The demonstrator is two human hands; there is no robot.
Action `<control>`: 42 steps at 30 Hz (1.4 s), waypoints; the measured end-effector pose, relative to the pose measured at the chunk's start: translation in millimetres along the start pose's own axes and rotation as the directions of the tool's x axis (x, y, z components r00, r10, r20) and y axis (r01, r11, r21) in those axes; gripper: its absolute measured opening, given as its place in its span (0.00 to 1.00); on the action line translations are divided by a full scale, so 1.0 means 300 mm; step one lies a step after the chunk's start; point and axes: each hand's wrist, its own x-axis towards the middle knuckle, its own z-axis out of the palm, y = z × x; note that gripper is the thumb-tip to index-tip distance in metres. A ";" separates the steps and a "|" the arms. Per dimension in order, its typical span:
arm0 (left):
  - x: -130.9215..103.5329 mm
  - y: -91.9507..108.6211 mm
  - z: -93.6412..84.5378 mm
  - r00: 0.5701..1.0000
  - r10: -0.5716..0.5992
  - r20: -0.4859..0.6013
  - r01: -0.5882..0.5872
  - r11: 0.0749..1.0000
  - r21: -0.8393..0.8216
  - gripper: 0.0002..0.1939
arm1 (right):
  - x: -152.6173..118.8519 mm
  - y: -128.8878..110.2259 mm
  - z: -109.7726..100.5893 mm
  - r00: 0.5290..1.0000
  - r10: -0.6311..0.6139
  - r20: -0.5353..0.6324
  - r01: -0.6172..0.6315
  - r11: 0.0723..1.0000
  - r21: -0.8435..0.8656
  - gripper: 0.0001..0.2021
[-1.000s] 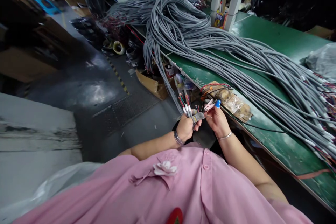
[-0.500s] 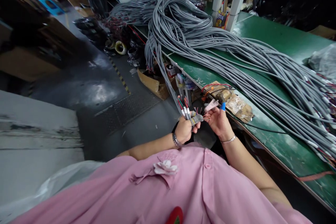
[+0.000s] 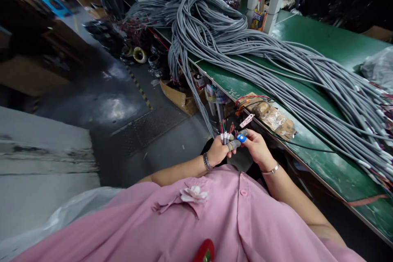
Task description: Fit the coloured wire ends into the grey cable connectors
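Observation:
My left hand is closed around several grey cables with white-banded ends. Thin red, green and other coloured wires fan out of those ends. A grey finger cover with a yellow stripe sits on my left thumb. Close on its right, my right hand pinches thin wires at the cable ends; its fingertips hide part of them. My right thumb wears a blue cover, and a finger behind it a grey one. Just beyond the fingertips is a small pale pink piece; whether it is touched I cannot tell.
A thick bundle of grey cables lies along the green table. A taped cardboard piece with red and black wires rests at its near edge. Beneath stands an open carton. Two white posts rise from the table.
My right hand has turned and closed, its thumb coming down and left onto the wires beside my left hand. The cable ends in my left hand have shifted slightly right and down.

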 end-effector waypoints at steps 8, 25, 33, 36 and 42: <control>0.003 0.007 -0.002 0.994 -0.003 -0.112 -0.012 0.991 -0.134 0.18 | -0.006 0.006 0.011 0.994 -0.023 -0.105 0.018 0.999 -0.045 0.08; 0.012 0.050 0.022 0.989 -0.021 -0.148 -0.020 0.962 -0.272 0.15 | 0.072 0.043 -0.048 0.985 0.162 -0.058 -0.130 0.921 0.369 0.20; 0.045 0.051 0.032 0.988 -0.014 -0.155 -0.033 0.955 -0.294 0.14 | 0.107 0.063 -0.013 0.914 -0.209 -0.347 0.196 0.978 -0.071 0.21; 0.054 0.043 0.026 0.988 -0.023 -0.153 -0.025 0.952 -0.304 0.14 | 0.110 0.069 -0.011 0.898 -0.245 -0.366 0.233 0.969 -0.077 0.22; 0.060 0.038 0.022 0.988 -0.025 -0.151 -0.022 0.953 -0.301 0.13 | 0.112 0.054 -0.014 0.887 -0.223 -0.405 0.223 0.974 -0.048 0.20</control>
